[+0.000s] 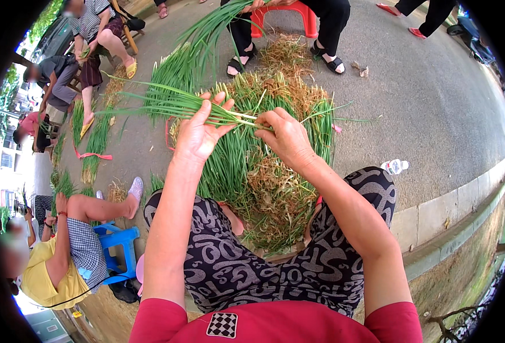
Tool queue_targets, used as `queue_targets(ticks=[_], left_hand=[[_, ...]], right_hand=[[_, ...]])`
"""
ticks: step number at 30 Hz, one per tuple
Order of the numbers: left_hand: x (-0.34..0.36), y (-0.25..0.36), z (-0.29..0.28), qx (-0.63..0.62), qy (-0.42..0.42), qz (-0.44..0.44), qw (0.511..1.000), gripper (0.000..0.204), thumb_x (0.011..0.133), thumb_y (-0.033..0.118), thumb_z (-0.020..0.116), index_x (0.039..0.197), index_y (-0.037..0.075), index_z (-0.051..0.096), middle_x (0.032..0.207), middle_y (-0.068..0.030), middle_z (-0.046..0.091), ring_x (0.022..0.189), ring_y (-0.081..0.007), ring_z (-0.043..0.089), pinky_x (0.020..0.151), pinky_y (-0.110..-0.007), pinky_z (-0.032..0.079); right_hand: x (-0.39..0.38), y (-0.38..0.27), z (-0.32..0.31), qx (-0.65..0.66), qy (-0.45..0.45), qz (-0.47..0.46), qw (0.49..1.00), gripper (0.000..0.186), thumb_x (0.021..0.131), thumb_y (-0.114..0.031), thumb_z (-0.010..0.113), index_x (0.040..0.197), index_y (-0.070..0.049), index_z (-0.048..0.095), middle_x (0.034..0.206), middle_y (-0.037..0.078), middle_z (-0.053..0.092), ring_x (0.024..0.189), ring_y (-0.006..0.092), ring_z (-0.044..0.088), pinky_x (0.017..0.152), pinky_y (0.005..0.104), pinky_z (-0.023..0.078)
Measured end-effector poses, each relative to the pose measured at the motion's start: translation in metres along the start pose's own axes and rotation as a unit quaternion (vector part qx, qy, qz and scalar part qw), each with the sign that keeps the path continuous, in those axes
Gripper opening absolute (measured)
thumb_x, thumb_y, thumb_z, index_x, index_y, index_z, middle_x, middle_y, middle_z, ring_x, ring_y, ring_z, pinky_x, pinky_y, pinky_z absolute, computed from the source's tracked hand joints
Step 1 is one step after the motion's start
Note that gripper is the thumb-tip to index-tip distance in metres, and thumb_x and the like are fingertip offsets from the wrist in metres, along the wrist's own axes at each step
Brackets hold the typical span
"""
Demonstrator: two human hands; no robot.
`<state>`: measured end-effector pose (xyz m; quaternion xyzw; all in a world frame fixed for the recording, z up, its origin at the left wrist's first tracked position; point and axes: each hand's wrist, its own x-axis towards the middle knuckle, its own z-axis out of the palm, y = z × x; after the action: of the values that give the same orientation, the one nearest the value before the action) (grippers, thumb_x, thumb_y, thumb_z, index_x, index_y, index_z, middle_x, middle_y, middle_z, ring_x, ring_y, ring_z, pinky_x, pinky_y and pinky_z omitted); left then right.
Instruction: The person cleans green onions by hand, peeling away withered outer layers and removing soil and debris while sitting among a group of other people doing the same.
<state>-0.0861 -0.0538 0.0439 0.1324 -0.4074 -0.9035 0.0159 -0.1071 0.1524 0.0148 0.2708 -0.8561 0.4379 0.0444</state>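
My left hand (204,128) cradles a small bunch of long green chives (175,103) with its fingers curled up under the stalks. The leaves stretch out to the left, and the pale white stem ends point right, where my right hand (278,131) has thumb and forefinger closed on them. Below both hands lies a wide pile of green chives (224,166), mixed with dry brown trimmings (281,186) in the middle and toward my feet.
Someone opposite, near a red stool (301,20), holds a long green bundle. Co-workers sit along the left, one by a blue stool (124,246), beside more chive bunches (98,148). A plastic bottle (394,167) lies by my right knee; a concrete curb (435,214) runs behind it.
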Motion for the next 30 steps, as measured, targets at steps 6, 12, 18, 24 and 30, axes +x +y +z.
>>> queue_targets(ticks=[6, 12, 18, 24, 30], left_hand=[[0.000, 0.000, 0.001, 0.015, 0.004, 0.010, 1.000, 0.018, 0.095, 0.013, 0.050, 0.113, 0.009, 0.050, 0.119, -0.0132, 0.058, 0.113, -0.0318, 0.055, 0.089, -0.058, 0.050], [0.000, -0.001, 0.001, 0.030, -0.017, 0.014, 0.999, 0.018, 0.094, 0.013, 0.051, 0.112, 0.009, 0.052, 0.118, -0.0136, 0.058, 0.112, -0.0314, 0.056, 0.088, -0.056, 0.051], [-0.003, -0.001, 0.005, 0.043, -0.056, 0.027, 0.997, 0.019, 0.093, 0.012, 0.054, 0.111, 0.008, 0.053, 0.118, -0.0151, 0.058, 0.112, -0.0312, 0.056, 0.088, -0.054, 0.052], [-0.003, 0.000, 0.004, 0.037, -0.069, 0.035, 0.996, 0.019, 0.093, 0.012, 0.054, 0.111, 0.008, 0.052, 0.118, -0.0155, 0.058, 0.112, -0.0319, 0.056, 0.088, -0.054, 0.052], [-0.004, 0.009, -0.006, 0.041, -0.055, 0.055, 0.996, 0.020, 0.093, 0.012, 0.054, 0.112, 0.008, 0.050, 0.118, -0.0155, 0.058, 0.113, -0.0330, 0.055, 0.090, -0.056, 0.050]], right_hand=[[0.001, 0.002, 0.001, 0.024, -0.004, -0.012, 1.000, 0.016, 0.078, -0.013, 0.066, 0.088, -0.004, 0.058, 0.079, 0.010, 0.056, 0.074, 0.0277, 0.059, 0.066, 0.0373, 0.047], [0.001, 0.003, 0.003, 0.072, -0.015, 0.021, 0.997, 0.012, 0.078, -0.012, 0.065, 0.086, -0.005, 0.058, 0.080, 0.010, 0.058, 0.073, 0.0270, 0.059, 0.065, 0.0378, 0.047], [0.001, 0.012, 0.008, 0.232, -0.068, 0.145, 0.959, 0.008, 0.081, -0.009, 0.064, 0.086, -0.002, 0.061, 0.073, 0.003, 0.058, 0.068, 0.0111, 0.053, 0.062, 0.0276, 0.044], [0.002, 0.016, 0.009, 0.378, -0.068, 0.207, 0.900, 0.012, 0.084, -0.013, 0.063, 0.087, -0.002, 0.061, 0.075, 0.001, 0.058, 0.069, 0.0082, 0.050, 0.061, 0.0241, 0.040], [-0.004, 0.027, 0.001, 0.418, -0.030, 0.262, 0.869, 0.016, 0.086, -0.020, 0.062, 0.092, -0.005, 0.060, 0.080, 0.001, 0.061, 0.073, 0.0086, 0.056, 0.065, 0.0228, 0.042]])
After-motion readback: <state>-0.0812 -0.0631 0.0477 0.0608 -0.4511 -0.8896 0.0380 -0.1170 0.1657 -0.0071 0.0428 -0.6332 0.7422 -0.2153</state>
